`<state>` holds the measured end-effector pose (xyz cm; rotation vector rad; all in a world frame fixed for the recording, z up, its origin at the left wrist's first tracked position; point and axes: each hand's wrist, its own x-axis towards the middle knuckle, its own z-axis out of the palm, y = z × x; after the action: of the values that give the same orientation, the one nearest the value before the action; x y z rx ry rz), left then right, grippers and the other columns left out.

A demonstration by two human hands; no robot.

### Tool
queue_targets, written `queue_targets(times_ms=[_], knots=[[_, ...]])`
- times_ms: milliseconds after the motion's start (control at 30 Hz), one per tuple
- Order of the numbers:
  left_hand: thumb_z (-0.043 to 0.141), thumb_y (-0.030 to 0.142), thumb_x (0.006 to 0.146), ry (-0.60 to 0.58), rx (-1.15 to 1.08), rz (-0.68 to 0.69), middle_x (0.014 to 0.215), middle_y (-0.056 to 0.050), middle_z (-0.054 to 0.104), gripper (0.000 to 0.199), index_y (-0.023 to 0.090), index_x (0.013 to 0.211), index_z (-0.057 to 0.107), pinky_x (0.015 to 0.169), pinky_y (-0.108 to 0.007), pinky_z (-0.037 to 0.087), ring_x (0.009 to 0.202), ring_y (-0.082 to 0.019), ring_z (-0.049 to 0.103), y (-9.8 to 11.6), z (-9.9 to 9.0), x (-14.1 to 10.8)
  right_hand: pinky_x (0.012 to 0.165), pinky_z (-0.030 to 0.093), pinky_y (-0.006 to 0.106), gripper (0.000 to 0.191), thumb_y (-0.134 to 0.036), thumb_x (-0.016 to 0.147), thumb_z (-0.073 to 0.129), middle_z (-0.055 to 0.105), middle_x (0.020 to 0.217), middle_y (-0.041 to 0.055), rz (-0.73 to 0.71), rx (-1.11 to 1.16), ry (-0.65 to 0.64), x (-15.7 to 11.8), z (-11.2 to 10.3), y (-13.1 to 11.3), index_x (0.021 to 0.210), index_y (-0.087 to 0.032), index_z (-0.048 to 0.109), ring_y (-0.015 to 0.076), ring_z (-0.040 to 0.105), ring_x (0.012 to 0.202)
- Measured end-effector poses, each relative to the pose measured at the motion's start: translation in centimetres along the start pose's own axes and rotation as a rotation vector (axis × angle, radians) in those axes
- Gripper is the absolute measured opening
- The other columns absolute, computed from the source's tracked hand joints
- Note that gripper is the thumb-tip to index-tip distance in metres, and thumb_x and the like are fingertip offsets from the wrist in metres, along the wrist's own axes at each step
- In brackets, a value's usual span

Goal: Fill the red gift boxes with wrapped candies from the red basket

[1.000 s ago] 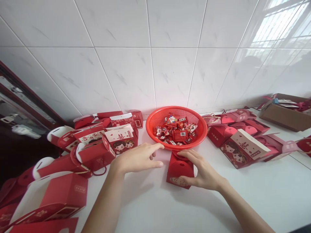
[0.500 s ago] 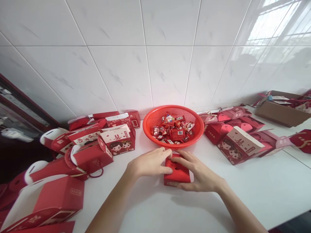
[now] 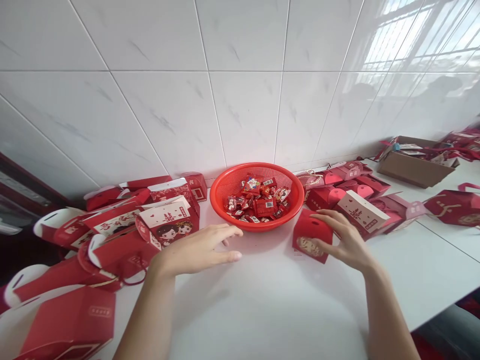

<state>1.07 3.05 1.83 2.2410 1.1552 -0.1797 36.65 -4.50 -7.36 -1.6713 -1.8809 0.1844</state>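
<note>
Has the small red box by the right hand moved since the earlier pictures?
Yes. Judged against the red basket, the red box has moved rightward: it sat just below the basket and now sits off its lower right, at the right hand.

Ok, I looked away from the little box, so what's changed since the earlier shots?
The small red gift box has moved rightward, from in front of the red plastic basket to beside its lower right, and turned. The right hand stays on it; the left hand has let go and rests apart. The wrapped sweets and other red gift boxes stayed as they were.
</note>
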Motion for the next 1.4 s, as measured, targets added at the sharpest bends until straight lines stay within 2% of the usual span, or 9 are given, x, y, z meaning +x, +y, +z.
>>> queue_targets(times_ms=[100, 200, 533, 667, 767, 867, 1133, 1267, 1400], knots=[[0.053, 0.063, 0.090, 0.068, -0.008, -0.001, 0.140, -0.006, 0.062, 0.060, 0.027, 0.137, 0.058, 0.100, -0.034, 0.048, 0.125, -0.029, 0.059, -0.7, -0.3, -0.5, 0.097, 0.050, 0.052, 0.050, -0.055, 0.082, 0.064, 0.062, 0.130, 0.0129, 0.147, -0.108, 0.234, -0.6, 0.0, 2.8, 0.121, -0.025, 0.067, 0.0373, 0.058, 0.121], [0.052, 0.065, 0.089, 0.109, -0.007, -0.021, 0.140, -0.006, 0.062, 0.065, 0.027, 0.141, 0.055, 0.104, -0.034, 0.047, 0.128, -0.028, 0.058, -1.3, -0.5, -0.9, 0.098, 0.047, 0.053, 0.046, -0.053, 0.081, 0.065, 0.063, 0.130, 0.0129, 0.188, -0.160, 0.341, -0.8, 0.6, 4.0, 0.118, -0.024, 0.067, 0.0378, 0.056, 0.123], [0.055, 0.067, 0.086, 0.253, -0.033, -0.052, 0.133, -0.006, 0.067, 0.063, 0.030, 0.136, 0.061, 0.098, -0.035, 0.053, 0.122, -0.028, 0.064, -2.3, -0.8, -2.6, 0.101, 0.045, 0.054, 0.056, -0.057, 0.088, 0.055, 0.056, 0.143, 0.0123, 0.133, -0.220, 0.227, -0.5, 2.7, 3.1, 0.136, -0.026, 0.057, 0.0370, 0.052, 0.130], [0.058, 0.065, 0.085, 0.359, -0.045, -0.066, 0.125, -0.005, 0.072, 0.058, 0.030, 0.132, 0.064, 0.094, -0.034, 0.056, 0.114, -0.028, 0.068, -2.7, -1.3, -4.1, 0.097, 0.045, 0.059, 0.053, -0.056, 0.088, 0.049, 0.060, 0.137, 0.0138, 0.174, -0.311, 0.222, -0.6, 2.8, 2.9, 0.128, -0.025, 0.065, 0.0395, 0.054, 0.125], [0.062, 0.064, 0.082, 0.551, -0.043, -0.084, 0.122, -0.003, 0.074, 0.052, 0.032, 0.123, 0.070, 0.092, -0.035, 0.057, 0.112, -0.029, 0.069, -3.9, -1.8, -5.6, 0.093, 0.045, 0.063, 0.057, -0.061, 0.085, 0.047, 0.062, 0.133, 0.0163, 0.258, -0.344, 0.262, -0.5, 2.8, 2.8, 0.123, -0.023, 0.067, 0.0429, 0.054, 0.122], [0.067, 0.060, 0.081, 0.853, -0.061, -0.038, 0.120, -0.001, 0.074, 0.043, 0.032, 0.113, 0.073, 0.094, -0.034, 0.057, 0.112, -0.027, 0.069, -4.9, -2.1, -7.2, 0.095, 0.043, 0.065, 0.062, -0.063, 0.085, 0.044, 0.062, 0.132, 0.0175, 0.302, -0.345, 0.302, -0.5, 2.9, 3.1, 0.125, -0.021, 0.065, 0.0442, 0.054, 0.122], [0.075, 0.020, 0.079, 1.657, -0.200, 0.210, 0.092, -0.002, 0.075, 0.010, 0.021, 0.088, 0.077, 0.086, -0.029, 0.058, 0.090, -0.017, 0.072, -4.6, -2.6, -8.5, 0.097, 0.040, 0.070, 0.070, -0.062, 0.086, 0.038, 0.059, 0.135, 0.0203, 0.356, -0.352, 0.342, -0.3, 2.4, 4.8, 0.138, -0.020, 0.056, 0.0503, 0.053, 0.120], [0.075, 0.014, 0.076, 1.807, -0.244, 0.291, 0.087, -0.001, 0.075, 0.011, 0.020, 0.085, 0.078, 0.079, -0.027, 0.059, 0.084, -0.015, 0.071, -4.7, -2.8, -8.3, 0.103, 0.036, 0.072, 0.067, -0.057, 0.085, 0.039, 0.057, 0.137, 0.0221, 0.317, -0.321, 0.433, 0.0, 1.8, 4.8, 0.138, -0.019, 0.056, 0.0513, 0.049, 0.128], [0.076, 0.017, 0.075, 1.785, -0.280, 0.205, 0.087, -0.002, 0.076, 0.011, 0.019, 0.086, 0.078, 0.082, -0.029, 0.060, 0.085, -0.016, 0.073, -5.5, -2.8, -8.4, 0.106, 0.032, 0.073, 0.060, -0.053, 0.084, 0.041, 0.057, 0.136, 0.0215, 0.338, -0.294, 0.449, 0.1, 1.9, 4.5, 0.130, -0.019, 0.061, 0.0498, 0.049, 0.129]])
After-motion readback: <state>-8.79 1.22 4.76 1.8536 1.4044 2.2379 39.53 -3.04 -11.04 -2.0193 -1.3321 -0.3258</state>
